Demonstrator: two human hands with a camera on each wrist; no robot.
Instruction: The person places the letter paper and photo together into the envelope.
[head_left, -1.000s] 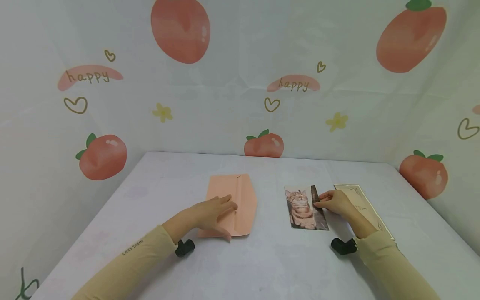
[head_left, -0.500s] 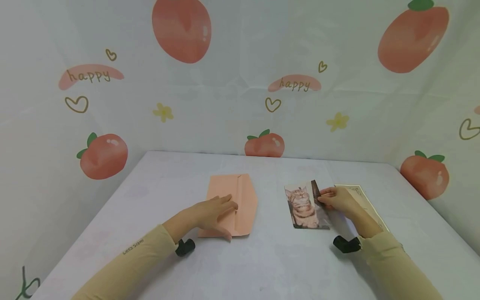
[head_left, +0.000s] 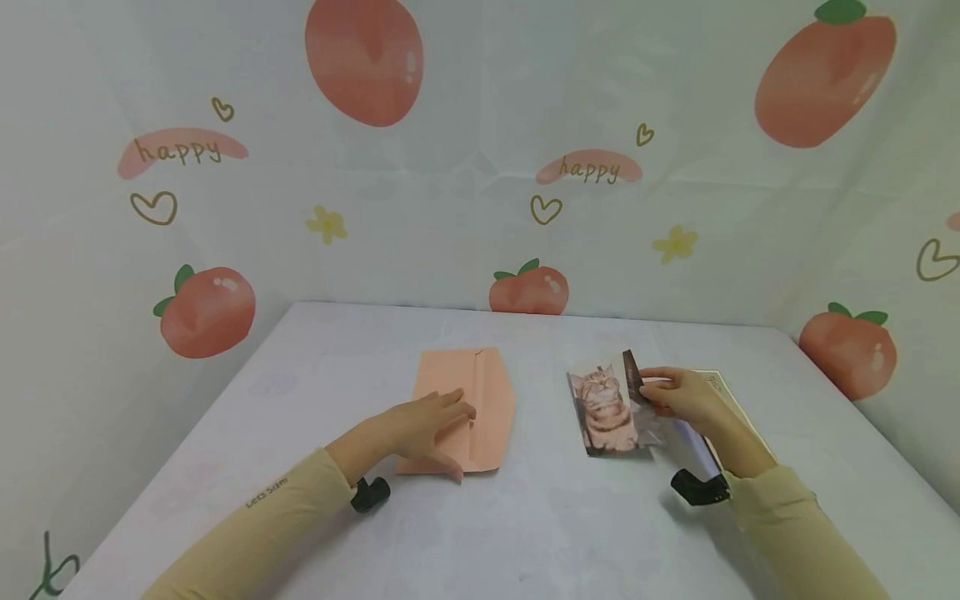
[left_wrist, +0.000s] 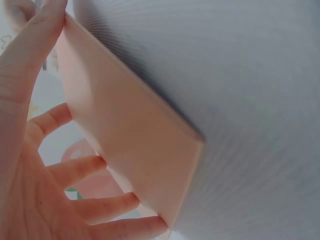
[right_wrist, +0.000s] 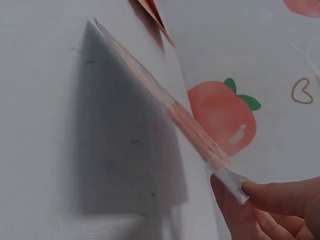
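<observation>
A peach envelope (head_left: pixel 491 417) lies left of the middle of the table, flap side to the right. My left hand (head_left: pixel 420 429) rests on it with fingers spread; in the left wrist view, the fingertips touch the paper (left_wrist: pixel 125 130). To the right, a picture card with an orange cat (head_left: pixel 603 408) is tilted, its right side raised and its left edge down near the table. Thumb and fingers of my right hand (head_left: pixel 686 398) pinch that raised side. In the right wrist view the card (right_wrist: pixel 165 102) shows almost edge-on, slanting above its own shadow.
A cream card with a gold border (head_left: pixel 738 408) lies at the right, partly covered by my right hand and forearm. Black wrist mounts (head_left: pixel 701 488) sit under both wrists. A white curtain (head_left: pixel 450 208) printed with fruit stands behind the table.
My right hand has moved a little right and up, raising the right side of the cat card off the table. The left hand and envelope have stayed in place.
</observation>
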